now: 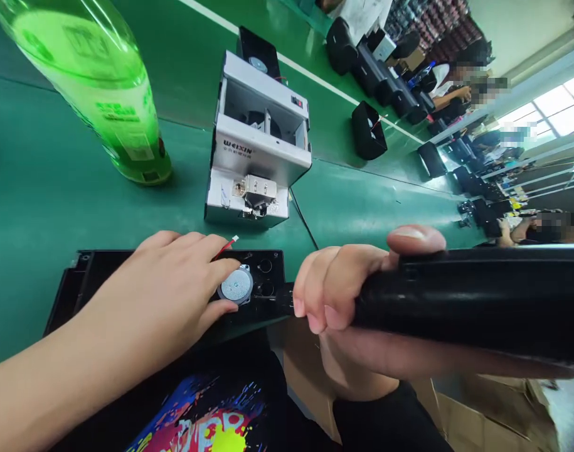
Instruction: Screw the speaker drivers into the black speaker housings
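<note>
A black plastic housing (pixel 98 270) lies at the near edge of the green bench. My left hand (pixel 174 289) rests on it, with thumb and fingers pinching a small round silver speaker (pixel 236 285) set into the housing; a red wire (pixel 225 246) sticks out behind the fingers. My right hand (pixel 343 295) is wrapped round the black body of an electric screwdriver (pixel 465 301), thumb laid on top. The tool's tip points left at the housing's right end, close to the speaker.
A grey screw feeder box (pixel 258 144) marked WEIXIN stands just behind the housing, with a black cable running from it. A green bottle (pixel 98 81) stands far left. Several black housings (pixel 369 129) lie along the bench; other people work far right.
</note>
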The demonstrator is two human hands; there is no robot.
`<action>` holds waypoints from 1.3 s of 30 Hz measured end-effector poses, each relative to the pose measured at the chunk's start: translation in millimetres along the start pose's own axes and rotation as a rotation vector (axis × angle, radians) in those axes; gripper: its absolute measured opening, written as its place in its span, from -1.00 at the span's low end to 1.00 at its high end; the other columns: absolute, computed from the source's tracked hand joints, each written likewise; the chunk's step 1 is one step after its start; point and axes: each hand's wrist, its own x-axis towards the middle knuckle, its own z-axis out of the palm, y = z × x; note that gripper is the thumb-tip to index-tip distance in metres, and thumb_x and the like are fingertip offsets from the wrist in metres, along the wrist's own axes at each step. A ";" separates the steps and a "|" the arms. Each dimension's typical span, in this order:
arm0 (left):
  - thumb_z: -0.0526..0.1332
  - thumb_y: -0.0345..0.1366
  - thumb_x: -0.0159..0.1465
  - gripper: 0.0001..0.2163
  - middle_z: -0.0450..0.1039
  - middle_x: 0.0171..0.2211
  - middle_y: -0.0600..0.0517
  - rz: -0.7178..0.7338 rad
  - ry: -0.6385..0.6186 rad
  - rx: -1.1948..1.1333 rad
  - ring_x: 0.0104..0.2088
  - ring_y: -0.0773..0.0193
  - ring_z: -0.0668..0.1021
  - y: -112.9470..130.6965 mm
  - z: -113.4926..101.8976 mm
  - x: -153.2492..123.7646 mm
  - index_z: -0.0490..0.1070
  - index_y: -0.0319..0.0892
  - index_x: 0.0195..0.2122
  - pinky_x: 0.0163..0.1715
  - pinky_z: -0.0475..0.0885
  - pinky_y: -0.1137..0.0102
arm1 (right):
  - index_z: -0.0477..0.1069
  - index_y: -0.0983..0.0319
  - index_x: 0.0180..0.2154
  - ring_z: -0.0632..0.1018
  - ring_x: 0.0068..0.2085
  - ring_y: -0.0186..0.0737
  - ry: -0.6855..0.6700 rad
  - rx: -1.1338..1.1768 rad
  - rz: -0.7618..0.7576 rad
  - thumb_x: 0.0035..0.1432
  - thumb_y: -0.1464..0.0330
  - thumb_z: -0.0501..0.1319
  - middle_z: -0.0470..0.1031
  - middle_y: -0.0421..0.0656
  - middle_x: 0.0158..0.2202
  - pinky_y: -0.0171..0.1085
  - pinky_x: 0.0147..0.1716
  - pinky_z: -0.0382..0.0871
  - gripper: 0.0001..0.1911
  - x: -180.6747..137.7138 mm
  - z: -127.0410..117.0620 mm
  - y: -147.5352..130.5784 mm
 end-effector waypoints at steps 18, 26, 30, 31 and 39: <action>0.64 -0.17 0.29 -0.70 0.80 0.33 -0.10 0.013 -0.041 0.100 0.24 -0.34 0.81 6.5 -6.0 0.5 0.79 0.12 0.05 0.21 0.63 -0.20 | 0.91 -0.21 0.11 0.63 -0.54 -0.14 0.031 -0.064 0.053 0.74 -0.03 0.49 0.64 -0.32 -0.50 -0.12 -0.42 0.71 -0.80 -9.8 7.2 19.0; 0.56 -0.20 0.37 -0.78 0.85 0.24 -0.17 0.134 0.113 0.150 0.14 -0.28 0.85 7.6 -2.1 -4.9 0.79 0.02 0.04 0.01 0.61 -0.14 | 0.84 -0.15 0.29 0.63 -0.48 -0.20 -0.217 -0.176 -0.084 0.89 0.14 0.24 0.62 -0.33 -0.43 -0.12 -0.24 0.81 -0.65 -33.0 1.5 22.6; 0.61 -0.23 0.35 -0.73 0.86 0.16 -0.22 0.186 0.208 0.138 0.08 -0.25 0.85 8.9 -0.4 -5.2 0.81 -0.07 0.05 -0.03 0.61 -0.11 | 0.81 -0.14 0.32 0.63 -0.45 -0.19 -0.166 -0.162 -0.133 0.88 0.17 0.27 0.64 -0.32 -0.41 -0.15 -0.27 0.78 -0.68 -37.0 2.1 41.1; 0.61 -0.23 0.34 -0.73 0.87 0.18 -0.23 0.194 0.218 0.134 0.09 -0.25 0.85 8.9 0.1 -5.2 0.80 -0.08 0.05 -0.02 0.61 -0.10 | 0.81 -0.11 0.32 0.62 -0.47 -0.22 -0.149 -0.137 -0.181 0.88 0.19 0.30 0.63 -0.34 -0.42 -0.18 -0.30 0.76 -0.71 -36.8 4.1 49.6; 0.37 -0.35 0.47 -0.68 0.85 0.39 -0.26 0.266 0.335 0.156 0.25 -0.23 0.85 6.5 5.4 -10.6 0.72 -0.20 0.21 0.19 0.62 -0.18 | 0.79 -0.12 0.35 0.63 -0.50 -0.21 -0.042 -0.151 -0.299 0.89 0.14 0.27 0.62 -0.35 -0.43 -0.17 -0.30 0.76 -0.69 -51.5 17.5 68.4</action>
